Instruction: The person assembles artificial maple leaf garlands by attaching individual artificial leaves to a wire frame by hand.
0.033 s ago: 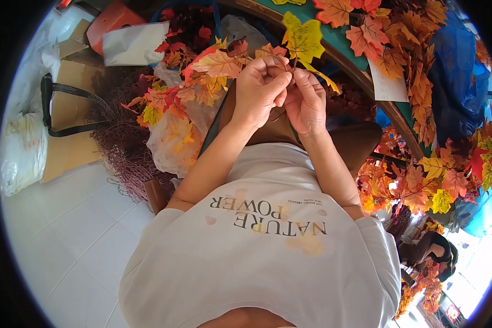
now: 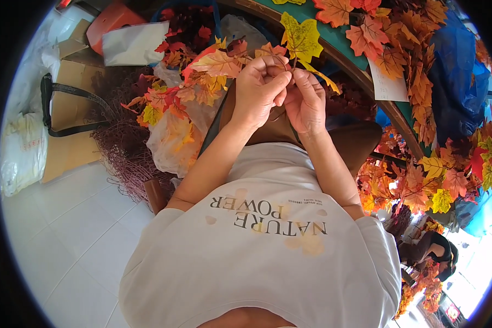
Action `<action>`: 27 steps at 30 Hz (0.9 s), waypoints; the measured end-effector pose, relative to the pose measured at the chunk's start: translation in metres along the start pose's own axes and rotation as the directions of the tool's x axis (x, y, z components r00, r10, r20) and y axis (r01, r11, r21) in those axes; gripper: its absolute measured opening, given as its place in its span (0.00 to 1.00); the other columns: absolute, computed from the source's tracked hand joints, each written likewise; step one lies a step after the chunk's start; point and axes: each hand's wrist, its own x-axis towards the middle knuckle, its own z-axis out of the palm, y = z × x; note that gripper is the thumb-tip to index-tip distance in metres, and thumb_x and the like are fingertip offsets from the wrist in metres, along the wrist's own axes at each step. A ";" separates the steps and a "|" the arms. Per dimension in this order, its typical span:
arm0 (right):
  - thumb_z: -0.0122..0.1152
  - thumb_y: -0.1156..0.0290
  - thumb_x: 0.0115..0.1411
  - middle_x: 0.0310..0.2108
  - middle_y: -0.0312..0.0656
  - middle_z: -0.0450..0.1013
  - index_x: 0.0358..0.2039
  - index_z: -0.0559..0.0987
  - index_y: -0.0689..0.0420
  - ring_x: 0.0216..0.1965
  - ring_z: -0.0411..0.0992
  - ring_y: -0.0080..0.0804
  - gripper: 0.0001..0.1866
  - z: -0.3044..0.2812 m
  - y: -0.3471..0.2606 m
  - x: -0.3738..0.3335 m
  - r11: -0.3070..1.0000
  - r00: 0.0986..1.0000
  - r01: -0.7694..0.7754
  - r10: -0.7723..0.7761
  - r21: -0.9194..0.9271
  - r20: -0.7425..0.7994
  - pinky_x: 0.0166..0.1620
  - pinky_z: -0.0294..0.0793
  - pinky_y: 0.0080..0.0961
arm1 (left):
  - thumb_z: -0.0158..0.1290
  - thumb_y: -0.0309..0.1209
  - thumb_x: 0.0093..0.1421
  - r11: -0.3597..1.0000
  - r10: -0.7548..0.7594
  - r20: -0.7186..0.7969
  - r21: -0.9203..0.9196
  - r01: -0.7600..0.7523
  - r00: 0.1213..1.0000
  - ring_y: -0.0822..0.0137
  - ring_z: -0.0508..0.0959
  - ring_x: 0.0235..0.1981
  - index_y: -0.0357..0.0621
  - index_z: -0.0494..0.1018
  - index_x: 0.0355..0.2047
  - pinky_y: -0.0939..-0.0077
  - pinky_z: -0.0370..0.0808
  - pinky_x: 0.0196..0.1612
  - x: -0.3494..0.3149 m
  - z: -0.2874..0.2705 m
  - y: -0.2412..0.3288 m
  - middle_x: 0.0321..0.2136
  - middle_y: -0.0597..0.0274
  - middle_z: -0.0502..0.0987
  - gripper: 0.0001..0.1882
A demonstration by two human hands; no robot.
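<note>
Close together above my lap, my left hand [image 2: 261, 90] and my right hand [image 2: 307, 104] are both closed, fingertips pinched and nearly touching. Between them runs the thin stem of an artificial maple leaf garland; its exact joint is hidden by the fingers. A yellow maple leaf [image 2: 302, 38] stands up just beyond my right fingertips, with a narrower yellow leaf [image 2: 321, 75] beside them. Orange and red maple leaves [image 2: 216, 63] trail from my left hand toward the left, over a clear plastic bag [image 2: 167, 136].
A green-topped table [image 2: 339, 44] with a curved edge lies ahead, bearing orange leaf garlands [image 2: 402, 44] and a paper sheet [image 2: 389, 82]. Blue plastic bags [image 2: 459, 76] hang at right. Left are purplish wiry stems [image 2: 123, 147], a cardboard box [image 2: 74, 126] and a black strap [image 2: 79, 93].
</note>
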 end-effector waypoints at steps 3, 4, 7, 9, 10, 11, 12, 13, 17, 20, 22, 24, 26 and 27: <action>0.53 0.73 0.61 0.31 0.39 0.73 0.27 0.76 0.58 0.32 0.73 0.28 0.06 -0.007 0.003 0.000 1.000 1.000 0.020 -0.020 0.012 0.017 0.37 0.76 0.28 | 0.52 0.18 0.54 1.000 0.002 0.008 -0.008 -0.002 1.000 0.80 0.65 0.13 0.34 0.68 0.40 0.89 0.58 0.13 0.002 0.000 0.000 0.22 0.66 0.70 0.12; 0.53 0.73 0.61 0.31 0.39 0.73 0.27 0.76 0.58 0.32 0.73 0.28 0.06 -0.009 0.005 0.000 1.000 1.000 0.018 -0.019 0.013 0.019 0.37 0.76 0.28 | 0.52 0.18 0.55 1.000 -0.004 0.026 -0.005 0.005 1.000 0.80 0.65 0.13 0.34 0.68 0.40 0.89 0.58 0.13 0.003 -0.001 -0.001 0.22 0.66 0.70 0.11; 0.51 0.72 0.62 0.28 0.41 0.72 0.30 0.74 0.60 0.25 0.69 0.27 0.07 -0.012 0.009 0.002 0.996 0.996 0.092 -0.092 -0.002 0.019 0.29 0.72 0.22 | 0.52 0.19 0.55 1.000 0.002 0.045 -0.012 -0.002 0.999 0.80 0.65 0.13 0.34 0.68 0.39 0.89 0.58 0.13 0.002 0.000 -0.003 0.22 0.66 0.70 0.11; 0.51 0.72 0.62 0.27 0.40 0.72 0.28 0.73 0.59 0.25 0.69 0.27 0.07 -0.012 0.011 0.003 0.995 0.995 0.098 -0.098 -0.020 0.013 0.29 0.72 0.22 | 0.52 0.19 0.55 1.000 0.016 0.042 -0.021 -0.015 0.999 0.80 0.65 0.13 0.34 0.68 0.39 0.89 0.58 0.13 0.001 0.000 -0.004 0.22 0.66 0.70 0.11; 0.51 0.72 0.62 0.27 0.40 0.72 0.28 0.73 0.59 0.25 0.69 0.27 0.07 -0.010 0.009 0.001 0.995 0.995 0.096 -0.096 -0.021 0.014 0.29 0.72 0.22 | 0.52 0.19 0.55 1.000 0.023 0.053 -0.019 -0.022 0.998 0.80 0.65 0.13 0.34 0.68 0.39 0.89 0.58 0.14 0.001 0.000 -0.005 0.23 0.66 0.70 0.11; 0.52 0.73 0.61 0.30 0.39 0.72 0.30 0.75 0.59 0.31 0.70 0.26 0.05 -0.008 0.007 -0.002 0.996 0.996 0.087 -0.086 -0.022 0.024 0.35 0.72 0.23 | 0.52 0.19 0.55 0.999 0.029 0.063 -0.018 -0.028 0.998 0.80 0.65 0.13 0.33 0.68 0.39 0.89 0.58 0.14 0.000 -0.001 -0.006 0.23 0.66 0.71 0.11; 0.54 0.74 0.60 0.33 0.37 0.73 0.33 0.76 0.58 0.37 0.72 0.26 0.04 -0.006 0.006 -0.002 0.997 0.996 0.079 -0.078 -0.024 0.034 0.41 0.73 0.23 | 0.52 0.19 0.55 0.999 0.031 0.063 -0.017 -0.030 0.998 0.80 0.65 0.13 0.33 0.68 0.39 0.89 0.58 0.14 0.001 -0.002 -0.008 0.23 0.66 0.71 0.11; 0.54 0.74 0.60 0.33 0.37 0.73 0.33 0.76 0.58 0.37 0.72 0.26 0.04 -0.006 0.007 -0.002 0.997 0.996 0.080 -0.079 -0.024 0.035 0.41 0.73 0.23 | 0.52 0.19 0.56 1.000 0.022 0.048 -0.021 -0.021 0.999 0.79 0.66 0.13 0.33 0.68 0.38 0.89 0.59 0.14 0.001 -0.003 -0.009 0.22 0.65 0.71 0.09; 0.56 0.73 0.59 0.35 0.37 0.73 0.39 0.75 0.58 0.37 0.71 0.26 0.08 -0.011 0.009 -0.001 0.998 1.000 0.018 -0.019 -0.052 -0.015 0.42 0.71 0.23 | 0.51 0.20 0.57 0.995 -0.034 0.012 -0.091 0.035 0.999 0.76 0.69 0.15 0.34 0.69 0.37 0.88 0.62 0.15 0.001 -0.007 -0.010 0.21 0.64 0.72 0.07; 0.56 0.73 0.59 0.34 0.36 0.72 0.38 0.74 0.62 0.35 0.69 0.22 0.08 -0.024 0.010 0.003 0.698 0.971 0.206 -0.235 -0.685 0.053 0.40 0.69 0.19 | 0.50 0.22 0.58 0.984 -0.059 0.018 -0.169 0.061 0.998 0.72 0.74 0.22 0.37 0.69 0.37 0.85 0.69 0.23 0.002 -0.009 -0.008 0.24 0.61 0.74 0.06; 0.54 0.69 0.61 0.33 0.37 0.72 0.43 0.72 0.64 0.33 0.69 0.21 0.14 -0.013 0.008 0.004 0.633 0.943 0.331 -0.253 -0.700 0.217 0.38 0.70 0.19 | 0.50 0.22 0.59 0.961 -0.056 -0.046 -0.274 0.042 0.997 0.71 0.75 0.25 0.38 0.69 0.36 0.84 0.71 0.26 0.009 -0.013 -0.008 0.26 0.61 0.74 0.05; 0.54 0.63 0.61 0.30 0.38 0.73 0.49 0.69 0.64 0.27 0.69 0.20 0.21 -0.001 -0.002 -0.015 0.678 0.991 0.069 0.040 -0.732 0.131 0.32 0.71 0.19 | 0.52 0.23 0.58 0.945 -0.030 -0.106 -0.327 -0.006 0.994 0.69 0.77 0.31 0.40 0.69 0.36 0.80 0.75 0.34 0.018 -0.022 -0.007 0.30 0.60 0.74 0.06; 0.59 0.64 0.58 0.25 0.36 0.73 0.45 0.72 0.64 0.23 0.68 0.17 0.20 0.003 -0.005 -0.027 0.396 0.986 0.103 0.078 -0.913 0.146 0.27 0.69 0.17 | 0.53 0.23 0.58 0.968 -0.024 -0.149 -0.249 -0.013 0.989 0.69 0.77 0.31 0.40 0.69 0.36 0.80 0.75 0.35 0.019 -0.020 -0.002 0.30 0.61 0.74 0.06; 0.60 0.65 0.57 0.23 0.36 0.73 0.44 0.74 0.64 0.22 0.67 0.16 0.19 0.003 -0.007 -0.030 0.187 0.977 0.203 0.030 -0.961 0.212 0.26 0.69 0.16 | 0.53 0.23 0.57 0.985 -0.020 -0.193 -0.172 -0.014 0.981 0.69 0.77 0.32 0.40 0.69 0.36 0.79 0.74 0.36 0.019 -0.017 0.000 0.30 0.62 0.74 0.07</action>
